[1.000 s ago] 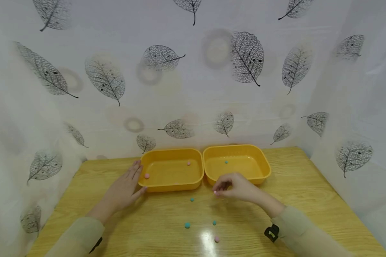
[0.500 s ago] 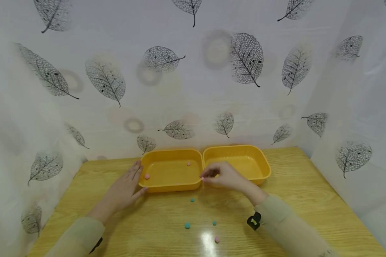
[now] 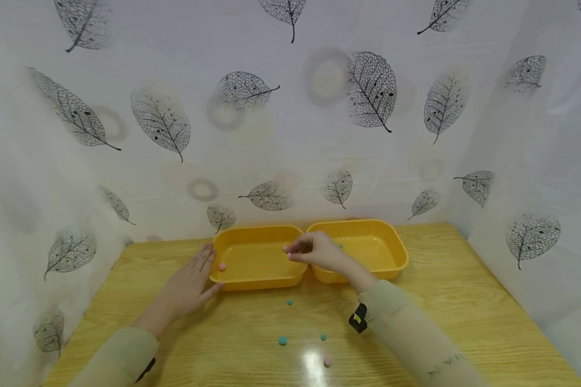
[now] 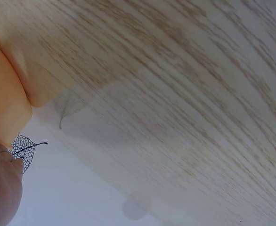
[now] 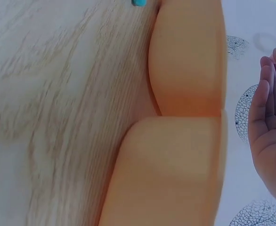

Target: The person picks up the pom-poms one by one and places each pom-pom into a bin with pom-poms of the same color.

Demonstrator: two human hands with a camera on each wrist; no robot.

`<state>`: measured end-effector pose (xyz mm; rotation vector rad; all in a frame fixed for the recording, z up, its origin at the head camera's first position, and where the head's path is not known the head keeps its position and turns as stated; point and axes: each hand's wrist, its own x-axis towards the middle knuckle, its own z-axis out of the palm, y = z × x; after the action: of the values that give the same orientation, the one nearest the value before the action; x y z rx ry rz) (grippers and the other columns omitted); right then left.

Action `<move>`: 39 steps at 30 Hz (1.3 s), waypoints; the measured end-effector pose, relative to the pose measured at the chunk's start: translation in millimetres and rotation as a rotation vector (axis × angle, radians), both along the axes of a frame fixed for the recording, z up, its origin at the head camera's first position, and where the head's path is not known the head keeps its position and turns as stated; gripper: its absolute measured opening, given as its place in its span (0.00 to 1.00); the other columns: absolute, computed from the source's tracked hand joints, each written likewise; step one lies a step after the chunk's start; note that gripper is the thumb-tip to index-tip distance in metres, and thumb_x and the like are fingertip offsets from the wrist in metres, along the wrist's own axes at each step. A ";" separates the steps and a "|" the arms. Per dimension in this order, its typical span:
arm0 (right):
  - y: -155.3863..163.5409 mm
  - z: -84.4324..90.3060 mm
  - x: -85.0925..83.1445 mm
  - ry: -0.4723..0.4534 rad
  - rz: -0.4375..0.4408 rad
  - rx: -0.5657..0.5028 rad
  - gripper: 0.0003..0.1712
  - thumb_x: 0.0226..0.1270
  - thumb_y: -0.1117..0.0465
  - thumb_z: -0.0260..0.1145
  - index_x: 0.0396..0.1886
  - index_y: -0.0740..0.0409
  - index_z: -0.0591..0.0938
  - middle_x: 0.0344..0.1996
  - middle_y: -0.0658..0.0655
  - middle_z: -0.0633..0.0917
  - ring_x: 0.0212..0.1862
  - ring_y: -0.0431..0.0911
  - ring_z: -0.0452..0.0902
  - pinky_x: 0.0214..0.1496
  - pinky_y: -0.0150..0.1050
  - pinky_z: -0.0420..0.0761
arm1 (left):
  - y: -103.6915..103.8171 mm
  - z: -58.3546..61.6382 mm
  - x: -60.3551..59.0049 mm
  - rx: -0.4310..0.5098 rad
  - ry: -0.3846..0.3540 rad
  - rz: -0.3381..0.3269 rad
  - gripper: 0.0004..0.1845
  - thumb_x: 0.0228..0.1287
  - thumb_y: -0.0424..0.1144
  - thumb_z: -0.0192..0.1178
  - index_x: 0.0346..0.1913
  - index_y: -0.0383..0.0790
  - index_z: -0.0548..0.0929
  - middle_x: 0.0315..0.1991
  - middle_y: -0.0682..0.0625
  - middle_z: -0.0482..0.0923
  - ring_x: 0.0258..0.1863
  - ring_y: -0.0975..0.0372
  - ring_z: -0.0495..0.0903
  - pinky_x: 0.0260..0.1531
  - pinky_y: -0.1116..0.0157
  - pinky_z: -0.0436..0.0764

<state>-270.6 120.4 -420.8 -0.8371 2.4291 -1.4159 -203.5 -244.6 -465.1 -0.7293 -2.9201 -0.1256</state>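
My right hand (image 3: 325,251) pinches a small pink ball (image 3: 290,257) between thumb and fingertips, over the right end of the left yellow tray (image 3: 256,284). In the right wrist view this hand (image 5: 270,117) hovers above the trays' rims. A larger pink ball (image 3: 222,266) lies at the tray's left end, and another pink ball (image 3: 284,248) shows just past my right fingertips. My left hand (image 3: 186,287) rests against the tray's left end, fingers extended along the wall. The left wrist view catches only part of that hand (image 4: 4,188) beside the tray (image 4: 6,89).
Beside it stands the right yellow tray (image 3: 397,263), holding a tiny teal ball (image 3: 341,245). On the wooden table (image 3: 213,344) in front lie several teal balls, one of them (image 3: 283,341) larger, and a pink ball (image 3: 327,362). A leaf-print curtain (image 3: 290,145) hangs behind.
My right hand has moved left and up with the pink ball, from in front of the right tray to over the left tray. The left hand has stayed at the tray's end.
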 end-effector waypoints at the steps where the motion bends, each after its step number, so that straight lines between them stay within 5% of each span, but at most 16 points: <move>1: -2.1 -0.7 -0.8 -0.006 0.004 -0.001 0.12 0.72 0.65 0.73 0.51 0.67 0.90 0.48 0.65 0.93 0.40 0.37 0.87 0.42 0.29 0.86 | -0.3 -0.6 -0.2 -0.003 -0.005 0.002 0.45 0.80 0.57 0.55 0.79 0.21 0.59 0.83 0.27 0.51 0.84 0.37 0.53 0.82 0.41 0.63; 23: -20.0 -25.0 -9.9 -0.004 -0.035 0.031 0.11 0.71 0.65 0.74 0.49 0.66 0.90 0.42 0.61 0.93 0.36 0.36 0.83 0.42 0.28 0.85 | -0.3 -2.9 -1.9 -0.014 -0.007 0.004 0.45 0.80 0.56 0.56 0.80 0.21 0.58 0.83 0.27 0.51 0.84 0.38 0.53 0.82 0.42 0.62; 39: -21.6 -33.2 -7.7 0.060 -0.009 0.042 0.10 0.71 0.68 0.73 0.50 0.66 0.91 0.48 0.62 0.92 0.38 0.34 0.82 0.42 0.26 0.84 | -1.1 -3.1 -2.2 -0.013 -0.020 0.008 0.46 0.81 0.57 0.54 0.80 0.21 0.56 0.84 0.27 0.49 0.85 0.38 0.51 0.83 0.42 0.60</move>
<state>-278.3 98.7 -454.0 -0.8719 2.5007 -1.3563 -205.8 -245.7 -468.2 -0.7218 -2.9457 -0.1141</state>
